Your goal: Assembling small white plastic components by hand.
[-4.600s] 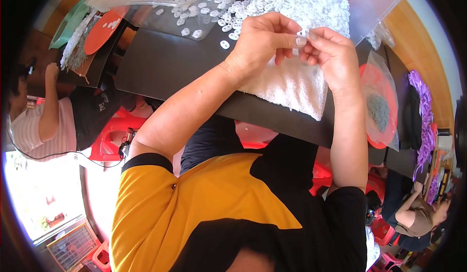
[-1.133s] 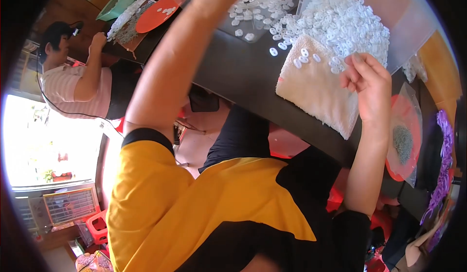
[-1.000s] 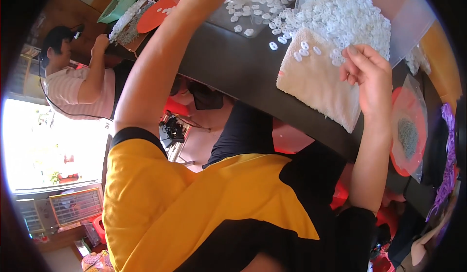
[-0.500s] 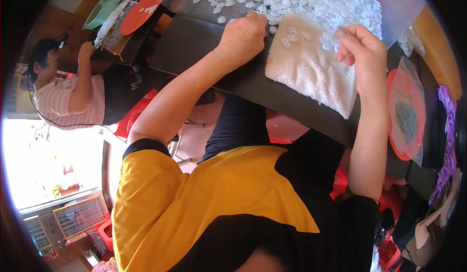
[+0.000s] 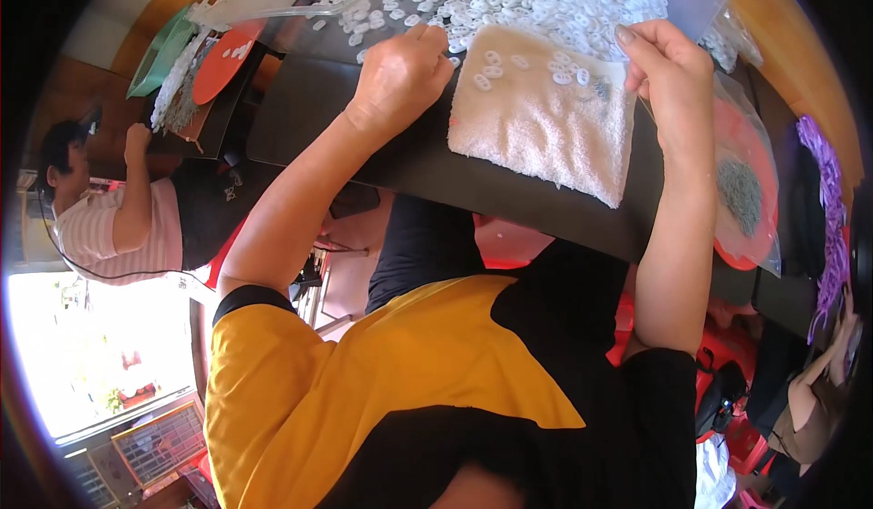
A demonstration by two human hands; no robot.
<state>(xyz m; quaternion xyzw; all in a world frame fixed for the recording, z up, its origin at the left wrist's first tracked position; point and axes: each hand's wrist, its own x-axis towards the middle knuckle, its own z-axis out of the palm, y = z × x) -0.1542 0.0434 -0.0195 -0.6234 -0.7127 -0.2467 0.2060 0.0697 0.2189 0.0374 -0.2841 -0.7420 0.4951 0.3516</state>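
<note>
My left hand [image 5: 400,80] is closed over the dark table, left of a cream towel [image 5: 541,131]. Its fingertips are curled out of sight, so what they hold cannot be made out. At the towel's far right corner my right hand [image 5: 673,68] is closed too, thumb against the bent forefinger; anything pinched there is too small to name. Several white oval plastic pieces with holes [image 5: 563,78] lie on the towel. Beside them, near my right hand, sits a small patch of grey bits [image 5: 600,89]. A large heap of the same white pieces [image 5: 568,4] rises behind the towel.
Right of my forearm, a red tray [image 5: 727,127] under clear plastic holds grey bits [image 5: 738,197]. Purple strands [image 5: 829,227] hang at the far right. On the left, a co-worker [image 5: 118,209] sits by a table with a red plate [image 5: 223,63] and a green basket [image 5: 159,59].
The whole view has shifted, with the towel now further left. My right hand has drawn rightward off the towel, uncovering the grey bits. My left hand remains closed beside it.
</note>
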